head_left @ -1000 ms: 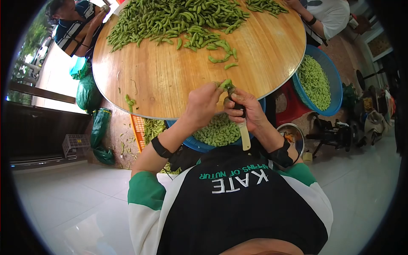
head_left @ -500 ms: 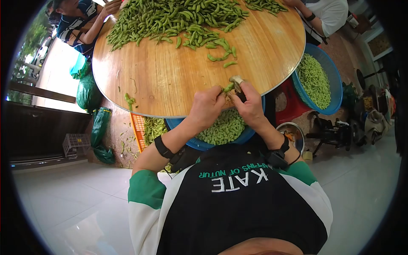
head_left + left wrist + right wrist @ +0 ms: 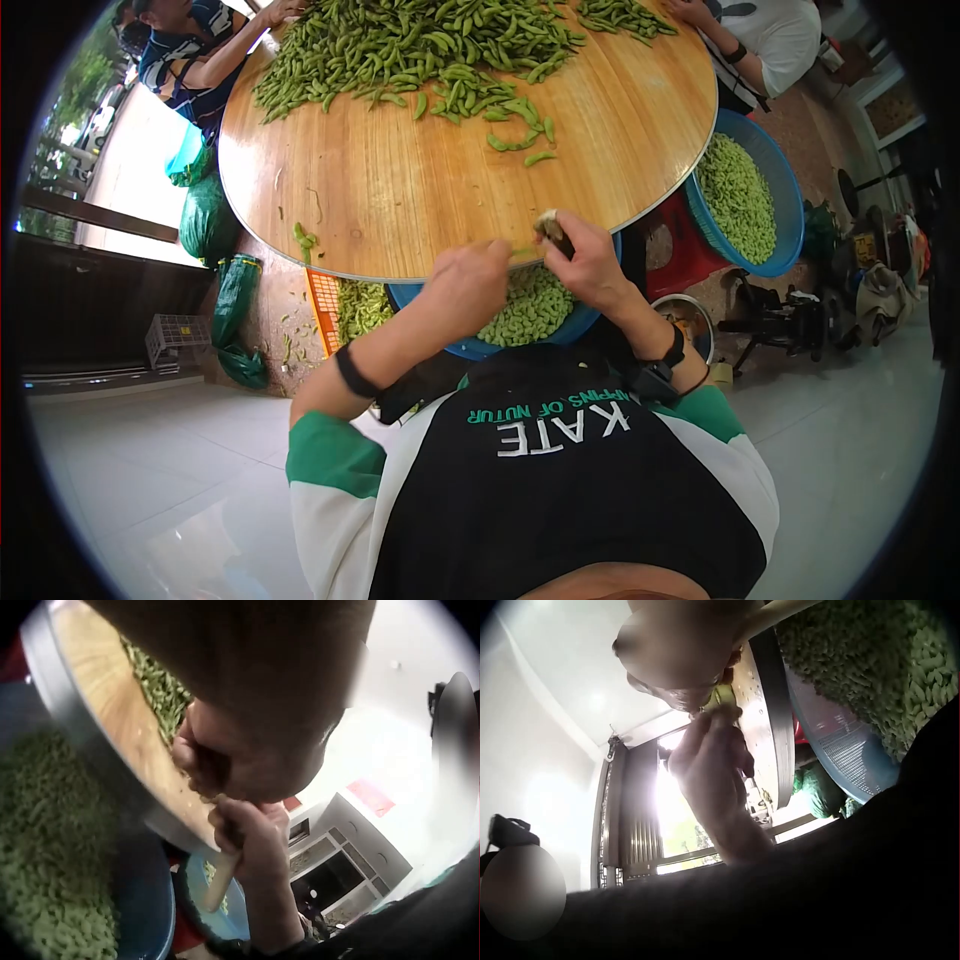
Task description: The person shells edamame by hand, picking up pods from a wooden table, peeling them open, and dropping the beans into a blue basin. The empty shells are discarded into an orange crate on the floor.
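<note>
My left hand (image 3: pixel 468 287) is blurred in the head view, over the table's near edge. A yellow-green bean pod (image 3: pixel 720 696) shows at its fingertips in the right wrist view, between the two hands. My right hand (image 3: pixel 592 262) grips a tool with a cream handle (image 3: pixel 219 883); its dark part is mostly hidden by the fingers. In the left wrist view the handle sticks out below the fist. Under both hands stands a blue basin (image 3: pixel 600 312) of shelled green beans (image 3: pixel 527 310).
A heap of green pods (image 3: pixel 400 50) covers the far side of the round wooden table (image 3: pixel 390 180). An orange crate (image 3: pixel 322 310) with husks stands left of the basin. A second blue basin (image 3: pixel 795 215) of beans and a metal bowl (image 3: pixel 690 300) stand right. Two people sit across.
My left hand has drawn back to the left, away from the right hand. The right hand has turned, so the cream handle no longer points at my body in the head view.
</note>
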### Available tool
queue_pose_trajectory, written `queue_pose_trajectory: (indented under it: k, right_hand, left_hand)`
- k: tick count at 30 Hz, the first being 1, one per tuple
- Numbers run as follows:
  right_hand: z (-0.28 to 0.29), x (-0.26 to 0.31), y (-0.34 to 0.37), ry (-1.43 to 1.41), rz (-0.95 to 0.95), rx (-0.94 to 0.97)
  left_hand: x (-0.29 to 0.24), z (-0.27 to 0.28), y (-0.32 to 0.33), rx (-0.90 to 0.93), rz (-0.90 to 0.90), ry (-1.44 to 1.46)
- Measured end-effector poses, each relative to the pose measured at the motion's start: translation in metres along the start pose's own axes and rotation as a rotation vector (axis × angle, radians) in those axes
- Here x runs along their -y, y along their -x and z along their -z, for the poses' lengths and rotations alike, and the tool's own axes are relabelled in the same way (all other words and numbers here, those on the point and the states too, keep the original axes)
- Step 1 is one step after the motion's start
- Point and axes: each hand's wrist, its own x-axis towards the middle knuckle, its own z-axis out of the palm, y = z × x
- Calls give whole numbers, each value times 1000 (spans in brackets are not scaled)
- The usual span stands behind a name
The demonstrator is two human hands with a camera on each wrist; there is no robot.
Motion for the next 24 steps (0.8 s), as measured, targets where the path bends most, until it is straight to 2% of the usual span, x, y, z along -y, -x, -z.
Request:
queue_pose_trajectory:
  k: [2, 3, 4, 6, 7, 9, 11, 13, 14, 15, 16, 17, 18, 19, 20, 22, 24]
  right_hand:
    - [12, 7, 6, -157, -85, 283]
    - [11, 5, 12, -264, -104, 300]
    - [9, 3, 15, -264, -107, 295]
    - [8, 1, 18, -244, 67, 456]
    - [6, 2, 18, -206, 108, 448]
    - [2, 0, 17, -218, 73, 427]
    - [2, 1, 16, -222, 37, 401]
    - [8, 8, 13, -345, -171, 387]
    - [10, 9, 13, -336, -172, 383]
    - [12, 9, 14, -430, -275, 333]
    - [15, 8, 13, -524, -376, 281]
    - [21, 3, 13, -663, -528, 321]
    - [24, -1, 13, -657, -530, 322]
    - [26, -5, 12, -734, -537, 218]
    - [27, -9, 11, -811, -542, 109]
    - [29, -18, 6, -902, -557, 58]
    - [28, -24, 1, -967, -553, -31]
  left_hand:
    - [5, 35, 25, 190, 22, -106]
    - [12, 51, 38, 298, 33, -167]
    - [24, 63, 50, 301, 28, -168]
    - [36, 79, 65, 449, -65, -411]
    - [34, 80, 60, 449, -61, -407]
    - [30, 80, 30, 416, -14, -284]
    - [37, 51, -12, 163, -82, -90]
    - [37, 15, -59, -126, -203, -35]
    - [37, 0, -83, -219, -262, -60]
    - [38, -14, -103, -312, -319, -84]
    - [42, -29, -118, -318, -322, -78]
    - [46, -43, -130, -317, -256, -115]
    - [45, -47, -135, -312, -189, -151]
    - [46, -49, -136, -313, -191, -148]
    - [49, -51, -137, -323, -226, -139]
    - [44, -46, -134, -325, -266, -127]
    - [35, -36, -123, -1, 55, 262]
